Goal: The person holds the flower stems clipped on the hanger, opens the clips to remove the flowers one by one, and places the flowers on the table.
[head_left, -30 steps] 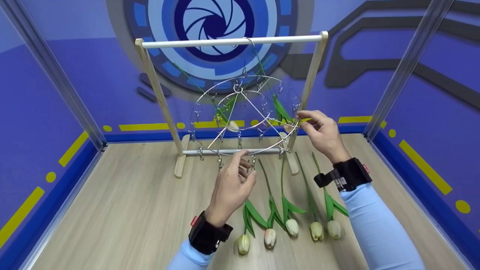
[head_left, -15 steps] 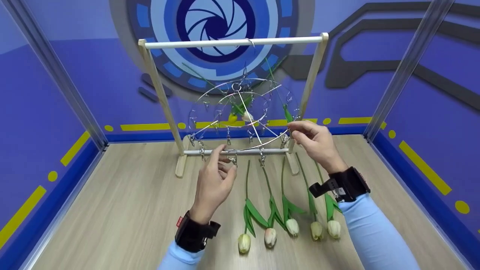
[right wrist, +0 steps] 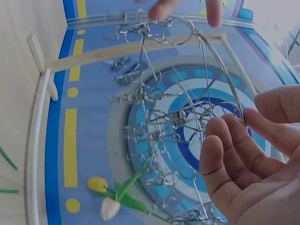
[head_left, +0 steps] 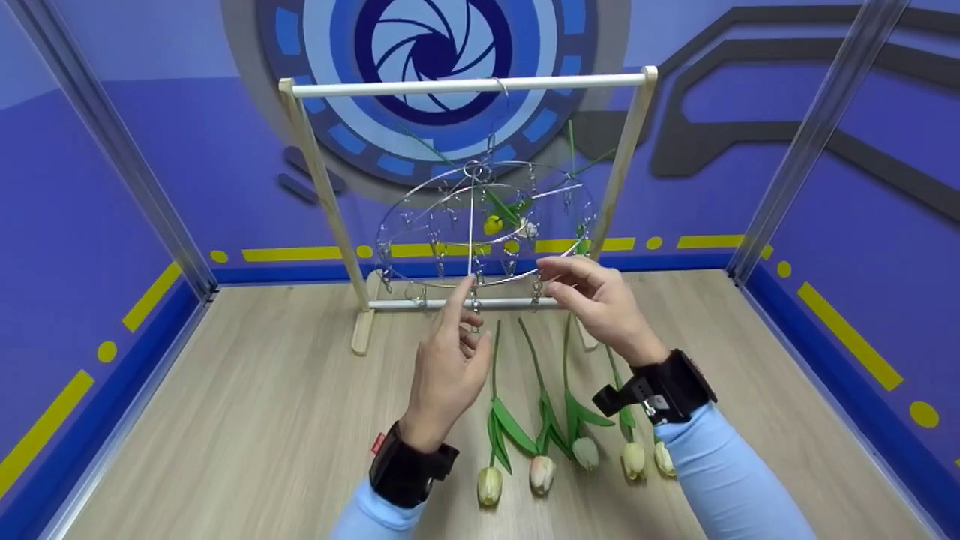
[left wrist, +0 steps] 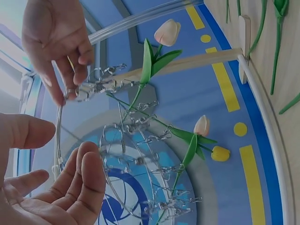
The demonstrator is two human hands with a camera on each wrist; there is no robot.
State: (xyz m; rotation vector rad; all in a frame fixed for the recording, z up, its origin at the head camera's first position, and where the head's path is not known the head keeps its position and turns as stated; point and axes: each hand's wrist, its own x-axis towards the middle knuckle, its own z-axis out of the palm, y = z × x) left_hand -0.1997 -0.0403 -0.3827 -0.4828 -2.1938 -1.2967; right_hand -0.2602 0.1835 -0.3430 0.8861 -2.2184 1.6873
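A round metal clip hanger [head_left: 471, 225] hangs by its hook from the rack bar. My left hand [head_left: 450, 360] is at the hanger's front rim, index finger extended up to it, thumb apart. At the front right, my right hand [head_left: 604, 307] touches the rim with its fingertips; in the right wrist view its thumb stands away from the fingers. Toward the back a yellow tulip [head_left: 493, 225] and a white tulip [head_left: 528, 227] hang head down from clips. Another pale pink tulip [left wrist: 167, 32] shows in the left wrist view; my right hand mostly hides it in the head view.
The wooden rack [head_left: 321, 184] has a white top bar [head_left: 390, 88] and a lower bar [head_left: 397, 304]. Several pale tulips lie in a row on the table, including a greenish one [head_left: 490, 487] and a pinkish one [head_left: 541, 474]. Purple walls [head_left: 885, 225] enclose the table.
The hanger has turned, its back side with the tulips moving right. My right hand moved left and nearer with the rim; my left hand went left, then back right.
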